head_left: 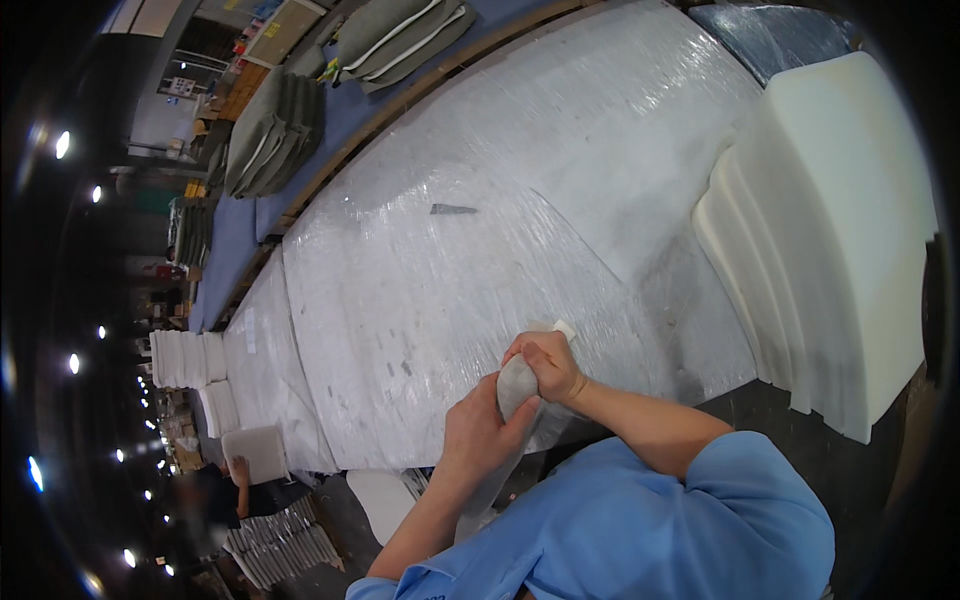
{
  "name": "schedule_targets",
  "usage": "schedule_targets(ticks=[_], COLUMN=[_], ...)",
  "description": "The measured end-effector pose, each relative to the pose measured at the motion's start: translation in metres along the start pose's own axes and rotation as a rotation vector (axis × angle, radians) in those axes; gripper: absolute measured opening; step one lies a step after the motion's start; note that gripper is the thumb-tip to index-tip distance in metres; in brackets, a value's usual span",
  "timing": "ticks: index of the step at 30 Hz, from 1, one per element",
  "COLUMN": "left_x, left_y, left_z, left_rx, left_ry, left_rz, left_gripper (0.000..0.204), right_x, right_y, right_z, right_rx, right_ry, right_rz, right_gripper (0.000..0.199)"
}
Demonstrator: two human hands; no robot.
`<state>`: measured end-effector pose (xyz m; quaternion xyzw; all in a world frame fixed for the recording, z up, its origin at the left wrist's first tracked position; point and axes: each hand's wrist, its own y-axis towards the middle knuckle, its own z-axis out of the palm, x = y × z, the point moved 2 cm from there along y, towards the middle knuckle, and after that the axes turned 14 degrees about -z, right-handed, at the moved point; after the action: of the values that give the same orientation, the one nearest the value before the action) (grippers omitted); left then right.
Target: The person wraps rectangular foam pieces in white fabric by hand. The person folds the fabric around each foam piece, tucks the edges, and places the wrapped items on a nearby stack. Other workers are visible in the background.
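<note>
Close to my body, at the near edge of the table, both hands grip a grey, rounded piece (517,386) that looks like fabric pulled over padding. My left hand (478,425) wraps it from the left, its thumb along the lower side. On the upper right, the fingers of my right hand (549,364) are bent tightly round it. A small white bit (564,329) sticks out just beyond the right hand's knuckles; whether it belongs to the grey piece I cannot tell. My hands hide most of the piece.
Clear plastic film covers the wide white table (430,290); a dark grey scrap (453,209) lies on it. White foam pads (830,220) are stacked at right. Grey cushions (272,135) sit on a blue-topped bench (345,115) beyond. At lower left another person (215,500) holds a pale pad.
</note>
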<state>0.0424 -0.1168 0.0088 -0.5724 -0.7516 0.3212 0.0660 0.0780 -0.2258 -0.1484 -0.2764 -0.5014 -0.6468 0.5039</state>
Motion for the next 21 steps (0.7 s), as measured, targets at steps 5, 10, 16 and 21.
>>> schedule_targets(ticks=[5,10,16,21], left_x=[0.028,0.055,0.073,0.097], left_y=[0.029,0.058,0.1,0.134], left_z=[0.001,0.041,0.08,0.113], left_rx=[0.468,0.8,0.829,0.791], left_ry=[-0.289,-0.669,-0.731,-0.724], left_rz=[-0.107,-0.142,-0.192,-0.198], left_gripper=[0.072,0.078,0.069,0.065], right_x=[-0.011,-0.02,-0.055,-0.081], right_y=[-0.007,-0.023,-0.027,-0.032], right_z=[-0.007,-0.007,-0.018,-0.019], right_rx=[-0.007,-0.293,-0.389,-0.384], right_ry=[0.045,0.243,0.205,0.208], right_rz=[0.027,0.179,0.374,0.425], right_gripper=[0.055,0.063,0.073,0.069])
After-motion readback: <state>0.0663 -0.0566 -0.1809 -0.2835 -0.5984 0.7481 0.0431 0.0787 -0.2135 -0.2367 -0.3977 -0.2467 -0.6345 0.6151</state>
